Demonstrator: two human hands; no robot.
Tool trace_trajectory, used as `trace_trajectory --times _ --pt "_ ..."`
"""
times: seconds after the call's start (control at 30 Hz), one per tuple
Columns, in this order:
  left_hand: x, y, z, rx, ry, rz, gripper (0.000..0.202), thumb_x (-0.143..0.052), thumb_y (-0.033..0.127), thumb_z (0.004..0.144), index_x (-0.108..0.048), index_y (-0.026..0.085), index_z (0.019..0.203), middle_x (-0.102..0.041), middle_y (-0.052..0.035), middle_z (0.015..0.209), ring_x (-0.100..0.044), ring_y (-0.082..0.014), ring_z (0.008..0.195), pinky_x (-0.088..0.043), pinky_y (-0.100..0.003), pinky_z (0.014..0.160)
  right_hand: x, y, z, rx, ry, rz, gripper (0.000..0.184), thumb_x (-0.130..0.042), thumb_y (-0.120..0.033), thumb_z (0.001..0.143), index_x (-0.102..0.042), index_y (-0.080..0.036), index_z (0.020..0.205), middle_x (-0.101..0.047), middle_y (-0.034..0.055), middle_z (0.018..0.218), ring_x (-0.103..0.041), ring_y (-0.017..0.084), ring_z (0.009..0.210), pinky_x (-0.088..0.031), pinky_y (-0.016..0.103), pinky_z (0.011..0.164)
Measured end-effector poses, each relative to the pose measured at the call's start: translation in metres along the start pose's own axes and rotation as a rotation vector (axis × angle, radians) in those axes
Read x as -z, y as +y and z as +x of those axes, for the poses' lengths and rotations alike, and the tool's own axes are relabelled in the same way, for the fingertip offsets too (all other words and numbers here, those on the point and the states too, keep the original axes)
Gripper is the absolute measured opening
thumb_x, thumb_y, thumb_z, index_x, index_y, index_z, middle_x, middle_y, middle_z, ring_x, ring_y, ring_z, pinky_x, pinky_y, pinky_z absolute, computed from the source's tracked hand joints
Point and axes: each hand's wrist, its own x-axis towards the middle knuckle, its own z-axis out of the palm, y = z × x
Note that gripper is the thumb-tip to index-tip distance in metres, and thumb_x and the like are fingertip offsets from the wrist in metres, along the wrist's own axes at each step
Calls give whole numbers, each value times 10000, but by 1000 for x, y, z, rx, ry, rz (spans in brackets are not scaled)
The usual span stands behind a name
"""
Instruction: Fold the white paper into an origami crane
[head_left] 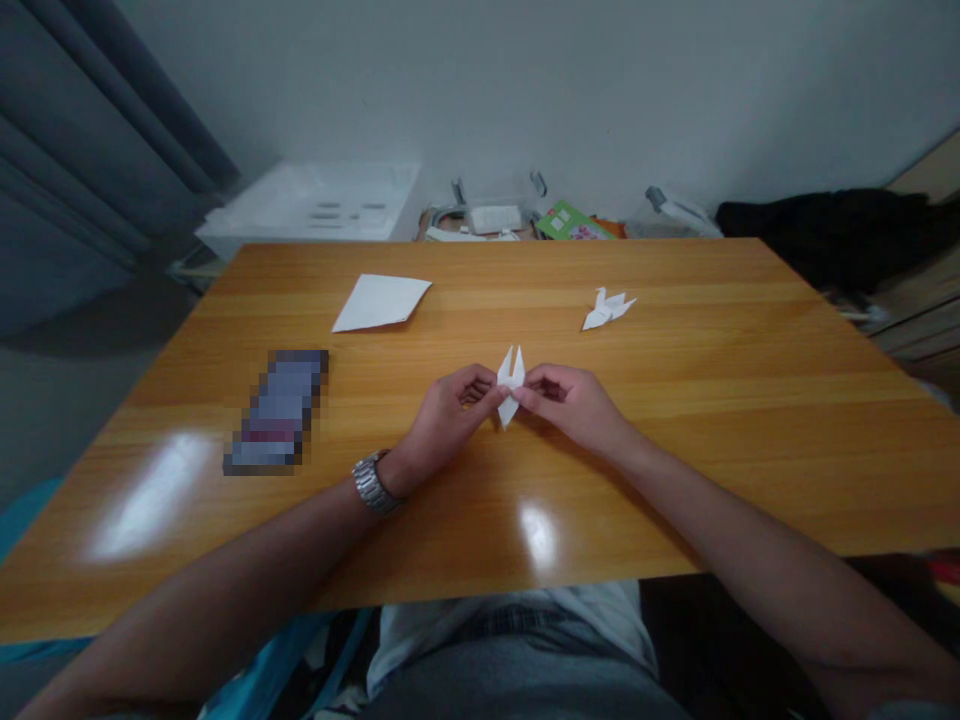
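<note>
Between my two hands is a small white piece of folded paper (511, 381), with two narrow points facing away from me and one point toward me. My left hand (455, 405) pinches its left edge with thumb and fingers. From the other side, my right hand (570, 400) grips the right edge, its thumb near the middle of the fold. Both hands are low over the wooden table (465, 500). Beyond them to the right stands a finished-looking origami crane (606, 309). A flat white sheet of paper (382, 302) lies farther off to the left.
A blurred-out phone-like object (277, 412) lies on the table's left side. Past the far edge are a white plastic bin (322, 205), a green booklet (572, 222) and other clutter. Dark cloth (832, 235) is heaped at the back right, and a grey curtain (82, 150) hangs at left.
</note>
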Motion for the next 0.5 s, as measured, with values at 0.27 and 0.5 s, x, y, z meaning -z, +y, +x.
trace_trajectory --times 0.27,0.5 --pt "2 -1 0 -3 -6 -6 283 -677 435 923 -665 156 881 -738 -42 829 -689 -150 749 -530 -229 672 3 -4 -1 17 3 -49 215 -683 -390 905 -677 -183 848 -690 14 800 -595 146 707 -442 266 659" --pt "-1 0 0 36 31 -70 325 -716 465 883 -672 144 872 -741 -59 826 -688 -153 729 -539 -233 654 0 -9 -1 -8 -8 -29 262 -666 -430 906 -633 -182 830 -653 4 771 -576 142 697 -438 265 664"
